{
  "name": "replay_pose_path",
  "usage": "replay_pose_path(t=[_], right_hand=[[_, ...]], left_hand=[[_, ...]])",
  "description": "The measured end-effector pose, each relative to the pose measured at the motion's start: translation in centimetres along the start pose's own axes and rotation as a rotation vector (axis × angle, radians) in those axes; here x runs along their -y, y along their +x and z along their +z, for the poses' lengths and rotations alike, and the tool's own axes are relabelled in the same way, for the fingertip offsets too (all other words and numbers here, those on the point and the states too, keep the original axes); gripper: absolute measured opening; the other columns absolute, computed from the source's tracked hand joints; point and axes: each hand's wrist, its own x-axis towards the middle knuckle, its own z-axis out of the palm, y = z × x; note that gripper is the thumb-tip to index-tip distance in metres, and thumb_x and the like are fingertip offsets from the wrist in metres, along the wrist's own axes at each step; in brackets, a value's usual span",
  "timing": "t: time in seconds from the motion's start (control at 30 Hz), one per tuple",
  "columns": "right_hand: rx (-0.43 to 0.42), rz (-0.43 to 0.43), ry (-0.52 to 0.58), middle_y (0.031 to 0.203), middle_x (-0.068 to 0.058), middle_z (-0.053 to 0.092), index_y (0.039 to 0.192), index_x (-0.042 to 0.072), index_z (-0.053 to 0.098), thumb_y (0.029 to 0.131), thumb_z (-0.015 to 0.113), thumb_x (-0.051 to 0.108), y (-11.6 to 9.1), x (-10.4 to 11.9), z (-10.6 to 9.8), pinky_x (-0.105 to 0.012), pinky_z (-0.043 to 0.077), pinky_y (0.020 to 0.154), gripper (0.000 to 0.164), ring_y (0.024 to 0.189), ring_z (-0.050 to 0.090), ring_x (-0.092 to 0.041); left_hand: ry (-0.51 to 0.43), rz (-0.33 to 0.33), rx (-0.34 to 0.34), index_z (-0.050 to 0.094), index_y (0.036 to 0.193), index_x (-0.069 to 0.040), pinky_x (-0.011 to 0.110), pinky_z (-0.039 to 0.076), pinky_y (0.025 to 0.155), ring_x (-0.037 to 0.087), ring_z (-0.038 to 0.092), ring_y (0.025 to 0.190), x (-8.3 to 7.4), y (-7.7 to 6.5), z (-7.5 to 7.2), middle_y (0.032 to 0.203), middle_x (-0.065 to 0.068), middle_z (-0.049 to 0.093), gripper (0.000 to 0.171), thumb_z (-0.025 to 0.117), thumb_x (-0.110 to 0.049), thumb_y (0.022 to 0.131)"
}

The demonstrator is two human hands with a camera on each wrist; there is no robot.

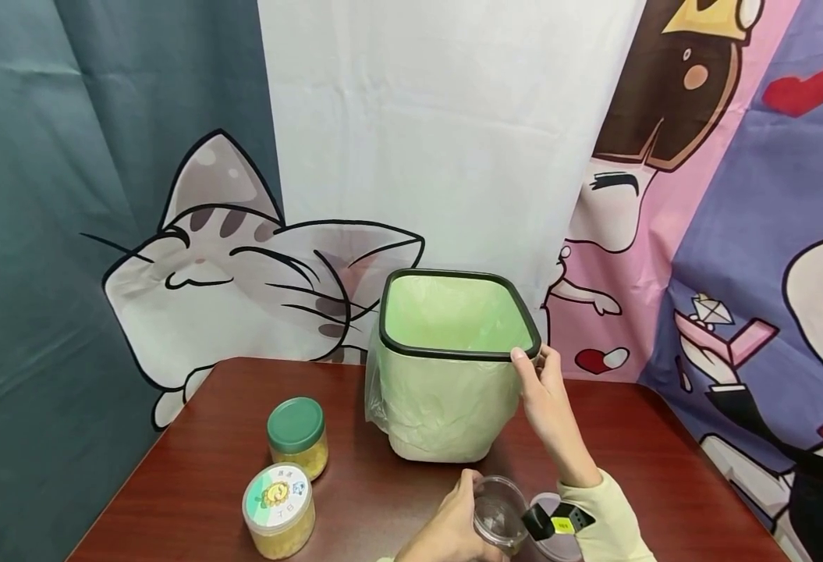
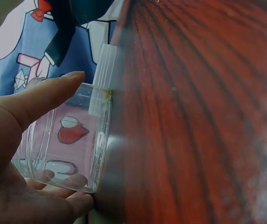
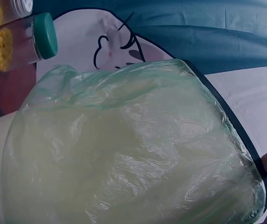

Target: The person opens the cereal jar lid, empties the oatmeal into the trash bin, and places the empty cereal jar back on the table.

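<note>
My left hand [image 1: 449, 521] curls round an empty clear plastic jar [image 1: 498, 511], which stands close over the table at the front. In the left wrist view the thumb lies along one side of the jar [image 2: 72, 140] and the fingers along the other. My right hand [image 1: 544, 390] pinches the black rim [image 1: 446, 355] of a pale green trash bin [image 1: 446, 414] at its near right corner. A thin translucent green bag [image 3: 138, 140] lines the bin and hangs over its outside. A translucent lid [image 1: 558, 538] lies right of the jar, partly hidden by the right wrist's camera.
Left of the bin stand a green-lidded jar [image 1: 296, 437] and, nearer, a jar with a printed label on its lid [image 1: 279, 511], both with yellow contents. The reddish-brown table [image 1: 186, 468] backs onto a cartoon-printed curtain [image 1: 418, 140].
</note>
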Motion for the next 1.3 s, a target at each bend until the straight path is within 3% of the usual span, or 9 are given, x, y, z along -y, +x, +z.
replay_pose_path(t=[0.2,0.57,0.9,1.13,1.3], right_hand=[[-0.007,-0.002,-0.009,0.122,-0.015,0.039,0.132,0.005,0.024,0.094,0.043,0.042,0.0,-0.2,0.0,-0.033,0.040,0.078,0.056,0.105,0.043,-0.022],[-0.002,0.007,0.015,0.129,-0.017,0.037,0.133,0.005,0.024,0.094,0.043,0.044,0.0,-0.2,0.1,-0.044,0.039,0.088,0.058,0.117,0.041,-0.027],[-0.012,0.013,0.041,0.130,-0.015,0.038,0.133,0.005,0.027,0.094,0.044,0.042,-0.2,-0.1,0.0,-0.036,0.042,0.083,0.056,0.116,0.042,-0.023],[-0.030,0.012,0.085,0.129,-0.013,0.039,0.134,0.007,0.028,0.093,0.046,0.042,-0.6,-0.1,-0.1,-0.042,0.041,0.089,0.057,0.115,0.042,-0.020],[-0.019,0.014,0.103,0.132,-0.008,0.039,0.138,0.010,0.027,0.094,0.046,0.039,-1.2,0.2,-0.1,-0.038,0.042,0.091,0.056,0.117,0.042,-0.016]], left_hand=[[-0.016,0.023,-0.008,0.038,0.116,-0.013,0.024,0.044,0.079,0.015,0.054,0.098,-0.1,-0.1,-0.1,0.110,0.004,0.052,0.087,0.090,-0.026,0.047],[-0.014,-0.034,-0.022,0.039,0.117,-0.015,0.025,0.044,0.082,0.013,0.053,0.098,-0.3,0.0,0.0,0.111,0.002,0.053,0.091,0.091,-0.028,0.044],[-0.017,-0.051,-0.004,0.038,0.118,-0.015,0.026,0.044,0.079,0.014,0.054,0.098,-0.4,0.0,0.3,0.108,0.004,0.056,0.089,0.090,-0.028,0.047],[-0.034,-0.086,0.011,0.038,0.118,-0.017,0.026,0.044,0.078,0.014,0.054,0.096,-0.4,-0.1,0.2,0.106,0.003,0.057,0.088,0.090,-0.028,0.048],[-0.015,-0.124,0.031,0.038,0.120,-0.016,0.029,0.045,0.076,0.018,0.054,0.096,-0.8,-0.2,0.1,0.103,0.003,0.055,0.089,0.090,-0.027,0.049]])
